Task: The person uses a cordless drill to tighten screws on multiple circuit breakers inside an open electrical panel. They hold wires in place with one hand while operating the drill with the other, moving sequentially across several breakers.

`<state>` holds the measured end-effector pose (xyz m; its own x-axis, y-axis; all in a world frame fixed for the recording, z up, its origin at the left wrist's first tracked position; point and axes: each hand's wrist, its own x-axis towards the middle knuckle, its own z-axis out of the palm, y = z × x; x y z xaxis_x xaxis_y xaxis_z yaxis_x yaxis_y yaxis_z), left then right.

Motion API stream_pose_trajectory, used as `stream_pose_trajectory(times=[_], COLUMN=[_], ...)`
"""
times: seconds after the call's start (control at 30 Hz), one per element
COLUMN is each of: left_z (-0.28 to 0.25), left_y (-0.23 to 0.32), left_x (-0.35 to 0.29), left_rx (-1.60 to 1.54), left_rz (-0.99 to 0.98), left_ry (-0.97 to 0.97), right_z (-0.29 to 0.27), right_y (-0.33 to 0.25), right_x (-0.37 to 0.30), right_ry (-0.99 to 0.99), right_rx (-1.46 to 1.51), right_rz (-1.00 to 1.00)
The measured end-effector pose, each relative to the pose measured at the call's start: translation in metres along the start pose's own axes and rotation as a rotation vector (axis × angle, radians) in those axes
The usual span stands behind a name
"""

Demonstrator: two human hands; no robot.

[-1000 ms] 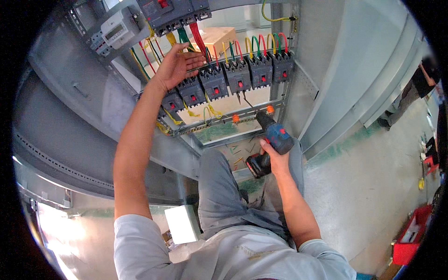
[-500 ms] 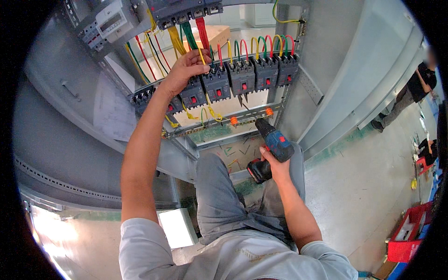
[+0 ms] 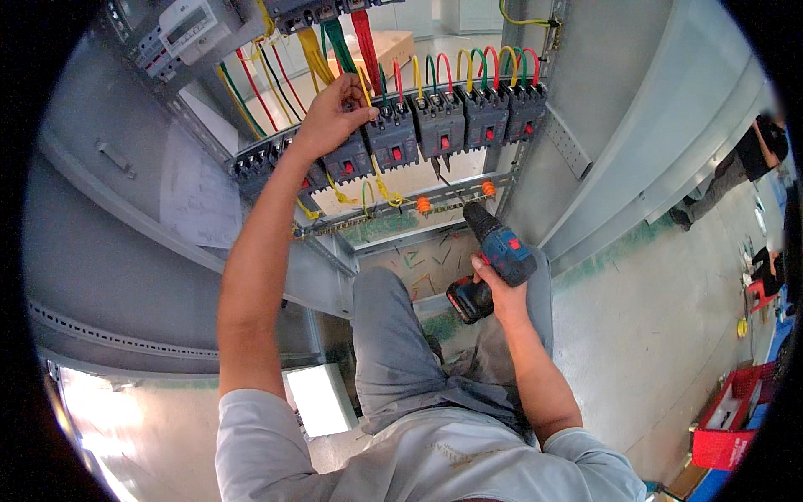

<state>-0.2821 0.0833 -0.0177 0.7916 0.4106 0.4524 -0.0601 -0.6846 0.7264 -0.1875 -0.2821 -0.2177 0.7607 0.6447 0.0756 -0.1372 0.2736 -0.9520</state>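
My left hand (image 3: pixel 332 121) is raised to the top of a row of dark moulded-case circuit breakers (image 3: pixel 391 138) with red toggles. Its thumb and fingers pinch a short yellow wire (image 3: pixel 365 86) standing at one breaker's upper terminals; the exact contact is partly hidden by the fingers. In my right hand (image 3: pixel 503 297) is a blue and black cordless drill (image 3: pixel 500 249), gripped by its handle above my right thigh. A long thin bit (image 3: pixel 452 192) points from the drill up toward the breakers. Looped yellow, green and red wires (image 3: pixel 477 67) rise from the breakers to the right.
Grey cabinet walls (image 3: pixel 125 213) flank me on both sides. A rail with orange insulators (image 3: pixel 424 205) runs below the breakers. Wire scraps (image 3: pixel 422 263) litter the floor beneath. A white box (image 3: pixel 321 400) lies by my left leg; a red crate (image 3: pixel 726 427) and another person (image 3: pixel 740 163) are at right.
My left fingers have curled in more around the yellow wire. The view has shifted slightly, so the breakers sit a little higher and further right. The drill stays in my right hand.
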Motion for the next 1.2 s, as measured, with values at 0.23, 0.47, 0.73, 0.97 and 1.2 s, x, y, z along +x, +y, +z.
stream_pose_trajectory(times=[0.23, 0.47, 0.73, 0.97, 1.2], left_z=[0.013, -0.011, -0.013, 0.000, 0.007], left_y=[0.007, -0.002, -0.002, -0.018, -0.012], left_x=[-0.003, -0.002, 0.003, 0.002, -0.003], left_rx=[0.282, 0.132, 0.022, -0.011, 0.102], left_rz=[-0.026, -0.041, -0.030, 0.029, 0.092], left_ry=[0.140, -0.010, -0.059, 0.091, 0.196], right_z=[0.000, 0.003, 0.084, 0.126, 0.122], right_y=[-0.006, -0.014, -0.058, -0.042, -0.051], right_x=[-0.002, -0.010, -0.004, 0.011, -0.004], right_ry=[0.004, -0.122, -0.159, -0.031, 0.020], right_rx=[-0.009, -0.044, -0.297, -0.372, -0.510], right_rz=[-0.009, -0.025, -0.481, -0.605, -0.709])
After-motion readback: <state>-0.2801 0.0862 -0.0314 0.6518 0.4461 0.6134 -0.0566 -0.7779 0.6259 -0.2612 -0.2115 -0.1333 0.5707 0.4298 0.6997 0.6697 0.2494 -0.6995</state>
